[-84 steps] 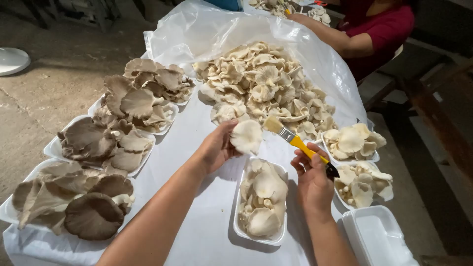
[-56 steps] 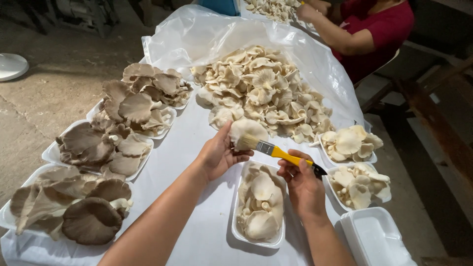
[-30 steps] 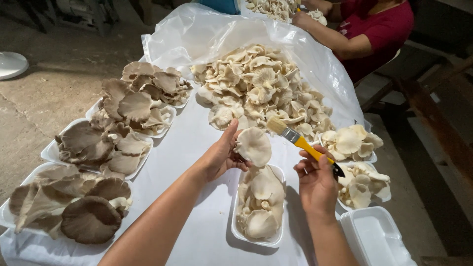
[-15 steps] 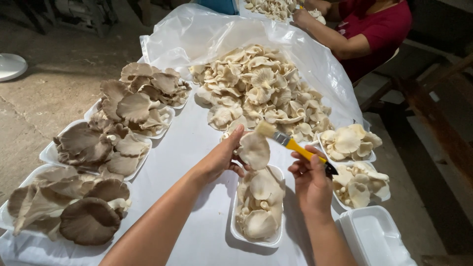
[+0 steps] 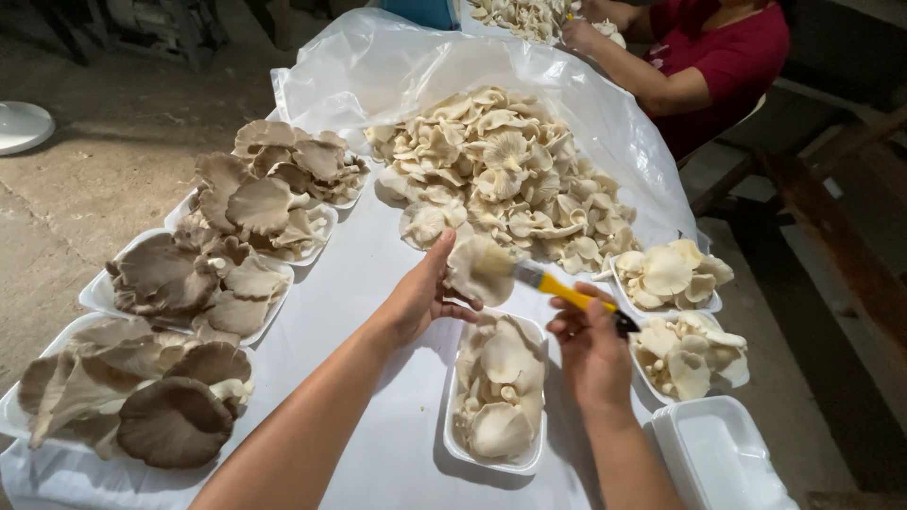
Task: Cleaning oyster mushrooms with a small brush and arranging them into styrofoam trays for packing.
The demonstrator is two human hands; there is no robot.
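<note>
**Brushing a pale oyster mushroom above the tray**

We see a cream, fan-shaped oyster mushroom [image 5: 479,269] with a smooth, soft-looking cap, held in the air just above the white foam tray of pale mushrooms [image 5: 498,395]. Its broad cap faces the right side of the table. Our left hand [image 5: 422,297] pinches it at the edge, thumb below and fingers curled behind.

Our right hand [image 5: 593,351] is closed around the black end of a yellow-handled brush [image 5: 568,294]. The brush's long axis runs slantwise, bristles up and to the left, touching the cap.

Beyond lies a heap of loose ruffled cream mushrooms [image 5: 505,179] on clear crinkled plastic sheeting [image 5: 378,71]. To the left, white trays hold flat grey-brown mushrooms [image 5: 170,416]. At the far end sits a person in a red shirt [image 5: 723,66].
</note>
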